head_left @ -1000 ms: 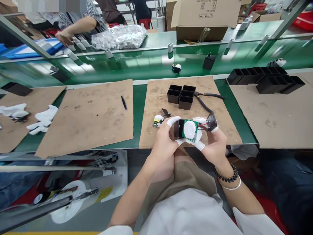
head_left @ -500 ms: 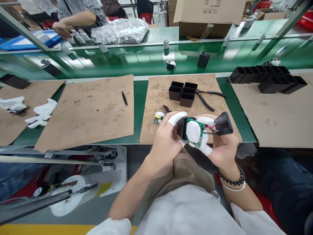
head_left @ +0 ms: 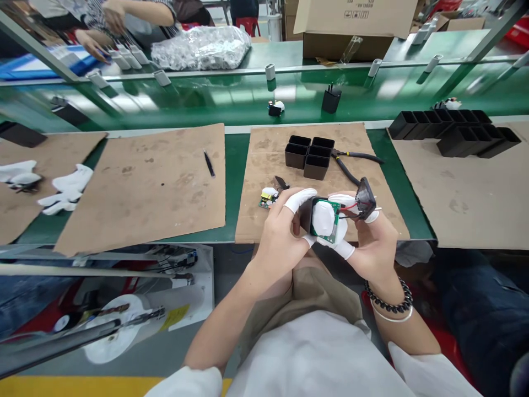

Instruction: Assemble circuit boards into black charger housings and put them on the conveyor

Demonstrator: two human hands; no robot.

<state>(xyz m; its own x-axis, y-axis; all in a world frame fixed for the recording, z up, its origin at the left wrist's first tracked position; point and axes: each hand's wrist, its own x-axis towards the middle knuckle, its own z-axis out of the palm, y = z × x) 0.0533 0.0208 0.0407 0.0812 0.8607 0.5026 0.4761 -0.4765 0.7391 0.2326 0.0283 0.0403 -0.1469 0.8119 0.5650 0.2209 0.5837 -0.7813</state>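
Observation:
My left hand [head_left: 279, 234], with white finger cots on some fingertips, is closed round a black plastic case [head_left: 306, 214]. A green circuit board [head_left: 336, 208] with a large white patch is partly inside the case's open end. My right hand [head_left: 376, 248], also in finger cots, pinches the board at its outer end. Red and black wires run from the board to a black end cap [head_left: 365, 199], which leans against the right fingers. Just left of the hands, a small circuit board [head_left: 268, 195] lies on the cardboard mat [head_left: 264, 146].
Several black cases [head_left: 316, 167] stand beyond my hands, beside black-handled pliers [head_left: 349, 171]. More black cases [head_left: 471, 142] line the right mat. Tweezers [head_left: 209, 164] lie to the left. A green conveyor [head_left: 206, 102] carries a black charger [head_left: 331, 100]. A co-worker's hands [head_left: 107, 33] are across it.
The board sits slightly deeper in the case. The end cap has tilted up and moved left, nearer the board. Items on the conveyor have shifted left.

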